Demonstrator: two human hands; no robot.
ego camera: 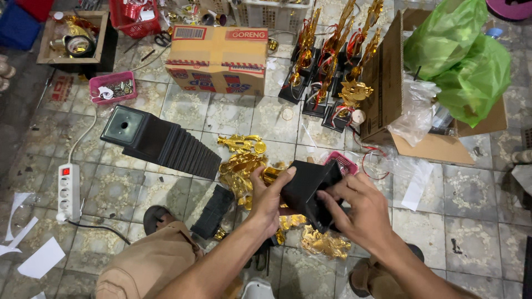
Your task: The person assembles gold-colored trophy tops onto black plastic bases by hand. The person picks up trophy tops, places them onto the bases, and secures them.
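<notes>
the left hand (270, 194) is clenched around the near left side of a black base (307, 191), thumb up against its upper edge, fingers wrapped under and out of sight. a gold piece (271, 175) shows just above the thumb, touching the base's upper left end; whether the left hand grips it too cannot be told. the right hand (360, 207) lies on the base's lower right side, fingertips (324, 195) pressed on the dark face, thumb hidden; it grasps the base from the opposite side.

the base sits between the two hands, held off the floor above the person's knees. its long axis runs from lower left to upper right, the wider end tilted up and away toward a pink tray (343, 161). both hands touch it; the left holds the narrower end, the right covers the wider one.

outward: loose gold parts (241, 163) lie on the tiled floor (476, 194) just beyond the left hand, more gold parts (324, 243) below the base. a stack of black bases (166, 143) lies on its side, well apart to the left. a single flat black part (213, 210) rests near the left forearm. assembled trophies (327, 66) stand further off, beside an open carton (432, 141) with green bags (465, 55). a power strip (68, 191) lies far left.
</notes>
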